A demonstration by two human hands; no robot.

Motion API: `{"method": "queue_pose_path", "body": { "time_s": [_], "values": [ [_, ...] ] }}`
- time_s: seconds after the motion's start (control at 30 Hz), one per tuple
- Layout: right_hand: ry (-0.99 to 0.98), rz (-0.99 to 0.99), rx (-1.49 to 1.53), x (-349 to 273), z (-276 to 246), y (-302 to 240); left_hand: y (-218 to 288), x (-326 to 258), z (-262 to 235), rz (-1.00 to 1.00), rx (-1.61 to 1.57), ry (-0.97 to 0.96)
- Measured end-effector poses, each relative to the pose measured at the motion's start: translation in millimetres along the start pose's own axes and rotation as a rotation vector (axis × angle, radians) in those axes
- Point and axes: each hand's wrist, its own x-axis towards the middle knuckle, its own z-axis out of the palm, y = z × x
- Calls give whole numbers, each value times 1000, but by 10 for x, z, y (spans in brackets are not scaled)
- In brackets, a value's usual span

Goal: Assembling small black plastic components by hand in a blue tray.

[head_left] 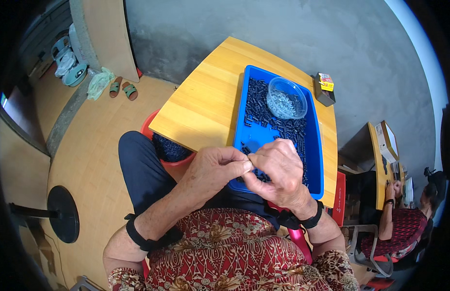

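Fairly bright indoor light, soft shadows, strong fisheye curvature toward black edges.

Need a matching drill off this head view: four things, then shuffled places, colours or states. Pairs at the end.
Things
1. bowl
2. tray
3. bucket
4. left hand

Matches
A. blue, on the table
B. close to the right hand
C. clear, inside the tray
D. red, beside the left leg

Pairs: 1-C; 2-A; 3-D; 4-B
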Motion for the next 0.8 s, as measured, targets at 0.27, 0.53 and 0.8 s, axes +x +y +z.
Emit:
{"method": "queue_pose_path", "body": {
  "time_s": [0.27,0.53,0.8],
  "values": [
    [52,141,142,-2,0,32,211,-15,-7,-154,-101,18],
    [17,141,156,9,-3,26,160,-21,-4,-89,-133,2],
    [22,141,148,4,0,24,308,-52,-17,-203,-134,-9]
  ]
}}
